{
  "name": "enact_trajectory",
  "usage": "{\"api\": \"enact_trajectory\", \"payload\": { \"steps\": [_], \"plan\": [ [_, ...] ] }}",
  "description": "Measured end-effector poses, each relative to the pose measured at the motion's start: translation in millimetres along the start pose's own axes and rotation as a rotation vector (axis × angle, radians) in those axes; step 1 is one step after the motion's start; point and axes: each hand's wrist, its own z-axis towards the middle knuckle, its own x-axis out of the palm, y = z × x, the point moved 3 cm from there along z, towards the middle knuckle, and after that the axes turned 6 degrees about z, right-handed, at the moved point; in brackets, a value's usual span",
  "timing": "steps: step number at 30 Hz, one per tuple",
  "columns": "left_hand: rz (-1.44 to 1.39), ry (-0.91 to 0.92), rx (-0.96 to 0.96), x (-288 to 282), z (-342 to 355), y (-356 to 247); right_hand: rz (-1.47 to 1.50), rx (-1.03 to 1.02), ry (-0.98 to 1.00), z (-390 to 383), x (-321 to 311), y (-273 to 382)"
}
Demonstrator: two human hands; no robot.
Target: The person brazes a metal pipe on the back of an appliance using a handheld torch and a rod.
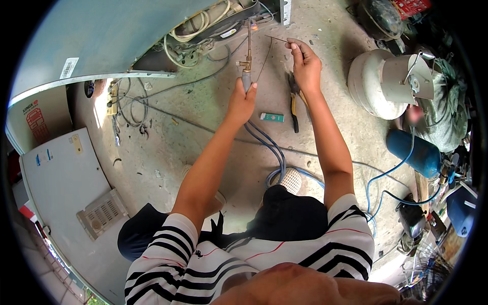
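Striped shirt (244, 259) and knees lowest in view. The left hand (243, 99) grips a torch (248, 56) whose lit tip reaches the pipes (254, 23) under the appliance. The right hand (305, 63) pinches a thin rod (278, 38) beside the flame. Brazing looks underway, unfinished; pliers (294, 101) lie on the concrete.

Two bare hands: left hand (242, 99) and right hand (305, 61); one brass-necked gas torch (248, 61), lit at one tip; one thin filler rod (277, 38); one pair of pliers (294, 101) with yellow-and-black handles on the concrete; one small green-and-white box (272, 117); two blue hoses (269, 147) running side by side from the torch; one white gas cylinder (378, 81); one blue cylinder (413, 152); one white appliance cabinet (101, 35), open at its base; one white panel (61, 178) lying flat.
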Motion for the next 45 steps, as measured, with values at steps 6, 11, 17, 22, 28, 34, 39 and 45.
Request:
{"api": "enact_trajectory", "payload": {
  "steps": [6, 11, 17, 22, 28, 34, 39, 45],
  "plan": [
    [-0.004, 0.0, 0.008, -1, 0, -1, 0.01, -0.052, 0.004, 13, 20, -6],
    [-0.023, 0.006, 0.002, 0, 0, 5, 0.008, -0.12, -0.007, 19, 31, -5],
    [-0.028, 0.001, -0.001, 0, 1, 4, -0.068, -0.201, -0.003, 25, 40, -6],
    [-0.013, 0.001, -0.001, 0, 0, 3, -0.069, -0.197, 0.002, 26, 43, -8],
    [-0.013, -0.002, 0.002, -1, 1, 4, -0.042, -0.188, -0.029, 27, 45, -13],
    [-0.013, 0.007, -0.007, -2, 0, 1, 0.02, -0.077, -0.025, 27, 44, -19],
    [-0.016, 0.011, -0.001, -3, 0, 1, -0.049, -0.043, -0.067, 27, 41, -22],
    [-0.028, 0.02, -0.015, -3, 0, 0, -0.131, -0.014, -0.066, 25, 38, -28]
  ]
}}
